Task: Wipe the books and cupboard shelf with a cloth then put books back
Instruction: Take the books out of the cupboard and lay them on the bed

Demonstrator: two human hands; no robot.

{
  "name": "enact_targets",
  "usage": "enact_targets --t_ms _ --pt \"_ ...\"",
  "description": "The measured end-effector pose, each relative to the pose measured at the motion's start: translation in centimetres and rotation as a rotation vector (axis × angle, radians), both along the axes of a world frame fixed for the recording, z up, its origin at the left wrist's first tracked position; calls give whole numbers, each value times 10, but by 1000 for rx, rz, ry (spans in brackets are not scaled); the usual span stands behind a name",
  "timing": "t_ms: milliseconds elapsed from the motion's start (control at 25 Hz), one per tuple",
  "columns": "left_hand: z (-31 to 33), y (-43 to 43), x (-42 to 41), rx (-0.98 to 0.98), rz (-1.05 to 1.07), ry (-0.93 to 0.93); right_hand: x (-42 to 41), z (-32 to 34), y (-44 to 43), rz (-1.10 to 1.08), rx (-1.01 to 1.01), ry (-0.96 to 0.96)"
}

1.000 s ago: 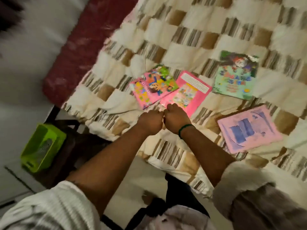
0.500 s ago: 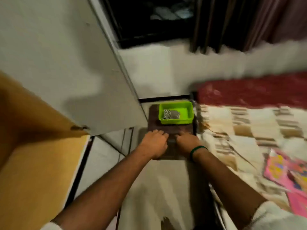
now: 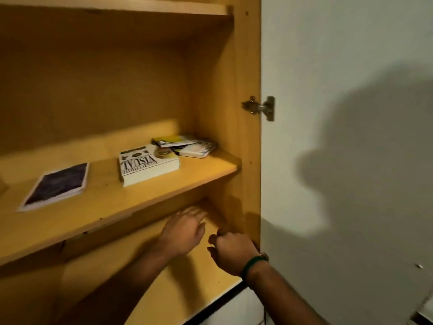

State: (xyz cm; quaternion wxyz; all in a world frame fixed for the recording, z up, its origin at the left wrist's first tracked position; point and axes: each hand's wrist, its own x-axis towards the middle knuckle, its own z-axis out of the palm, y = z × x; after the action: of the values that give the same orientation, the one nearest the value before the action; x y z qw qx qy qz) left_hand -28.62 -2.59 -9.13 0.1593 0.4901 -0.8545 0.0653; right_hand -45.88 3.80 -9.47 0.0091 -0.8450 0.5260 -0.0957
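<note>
Beneath the upper shelf (image 3: 140, 202), the left hand (image 3: 185, 228) is reaching over the lower shelf (image 3: 164, 289), grip wide; the right hand (image 3: 234, 252) is hanging curled, grip narrow, beside the cupboard wall (image 3: 248, 184).

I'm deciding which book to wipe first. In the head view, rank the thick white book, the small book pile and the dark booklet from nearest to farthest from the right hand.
1. The thick white book, mid shelf, and the small book pile, back right: too close to call.
2. The dark booklet, far left, clearly farthest from the right hand.
</note>
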Motion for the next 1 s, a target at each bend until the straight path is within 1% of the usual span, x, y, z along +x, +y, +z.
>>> enact_targets --t_ms 80,120,240,320,400,480,560,600,640,680,760,800,880,920,960,1000 --pt "21 -12 16 -61 138 186 1 18 -32 76 -52 -21" --pt "31 -16 23 -101 197 244 1 29 -49 101 -65 -45" --pt "57 -26 37 -250 319 265 3 64 -95 114 -93 -126" --pt "70 -37 49 -358 380 352 8 87 -126 127 -117 -165" --pt "84 -55 63 -419 480 461 16 105 -155 116 -127 -253" --pt "92 -81 88 -394 619 550 30 119 -189 59 -111 -332" --pt "97 -108 124 -287 743 665 49 129 -222 -5 -57 -408" --pt "100 -117 144 -239 799 703 62 131 -234 -11 -55 -410" --pt "100 -125 168 -199 846 687 76 132 -244 13 -91 -385" --pt "98 -130 190 -160 880 598 91 133 -250 56 -138 -330" --pt "90 -137 241 -43 944 345 131 132 -263 176 -236 -220" --pt "88 -141 264 32 966 239 152 132 -273 198 -294 -200" --pt "84 -145 295 154 1001 58 177 139 -297 136 -361 -249" --pt "80 -151 307 186 1015 0 179 141 -317 80 -364 -266" --pt "77 -158 317 194 1008 -26 174 142 -338 33 -344 -263" --pt "77 -161 322 218 1018 -39 163 143 -360 -22 -272 -196"
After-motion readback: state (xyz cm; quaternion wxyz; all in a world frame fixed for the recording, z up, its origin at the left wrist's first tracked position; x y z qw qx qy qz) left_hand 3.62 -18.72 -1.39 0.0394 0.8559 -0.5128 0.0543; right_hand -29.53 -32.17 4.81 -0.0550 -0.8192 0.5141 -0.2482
